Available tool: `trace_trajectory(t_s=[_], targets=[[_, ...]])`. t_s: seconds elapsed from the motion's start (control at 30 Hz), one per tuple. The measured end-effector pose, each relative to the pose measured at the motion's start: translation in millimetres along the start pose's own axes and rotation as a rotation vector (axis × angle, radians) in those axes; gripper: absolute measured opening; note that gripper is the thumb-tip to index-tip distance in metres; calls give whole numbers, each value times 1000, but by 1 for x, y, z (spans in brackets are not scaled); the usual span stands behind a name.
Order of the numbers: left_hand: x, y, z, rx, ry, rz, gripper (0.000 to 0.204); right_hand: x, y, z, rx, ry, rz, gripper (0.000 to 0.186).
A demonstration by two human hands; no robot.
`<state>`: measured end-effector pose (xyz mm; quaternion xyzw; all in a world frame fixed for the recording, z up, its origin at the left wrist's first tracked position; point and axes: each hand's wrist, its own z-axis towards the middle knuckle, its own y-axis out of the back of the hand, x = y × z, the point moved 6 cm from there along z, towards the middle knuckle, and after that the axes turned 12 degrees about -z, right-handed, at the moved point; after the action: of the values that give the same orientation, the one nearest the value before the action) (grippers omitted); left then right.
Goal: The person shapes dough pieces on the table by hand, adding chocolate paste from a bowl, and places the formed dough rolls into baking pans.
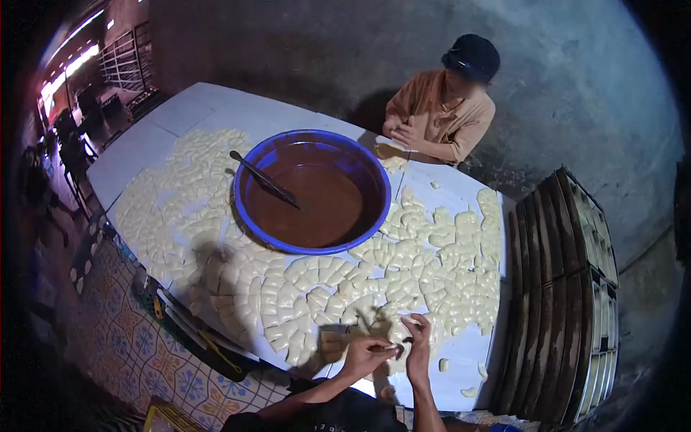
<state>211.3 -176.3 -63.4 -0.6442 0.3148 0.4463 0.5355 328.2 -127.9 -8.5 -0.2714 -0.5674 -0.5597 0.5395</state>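
My left hand [367, 358] is closed at the lower middle of the head view, its fingertips pinching a small dark piece that is hard to make out. Just to its right, my right hand [417, 342] is curled round a pale dough piece [400, 335] with dark matter on it. Both hands are over the near edge of a white table [187, 108], which is spread with many flattened, cut pale dough pieces [461, 252]. Beyond them sits a blue basin [317, 250] of brown liquid, with a long dark utensil [263, 175] leaning in it.
A co-worker [439, 115] at the far right side of the table has both hands together. Stacked dark trays [547, 309] stand along the right side. A yellow crate [162, 417] is on the tiled floor at lower left. A grey wall rises behind.
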Motion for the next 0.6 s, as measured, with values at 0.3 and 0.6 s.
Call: trace_trajectory(t_s=[0.3, 0.6], targets=[[-60, -15, 62, 703, 404, -1379, 114, -102, -29, 14, 423, -198, 417, 118], [-125, 143, 252, -156, 147, 944, 79, -42, -50, 42, 319, -177, 541, 98]])
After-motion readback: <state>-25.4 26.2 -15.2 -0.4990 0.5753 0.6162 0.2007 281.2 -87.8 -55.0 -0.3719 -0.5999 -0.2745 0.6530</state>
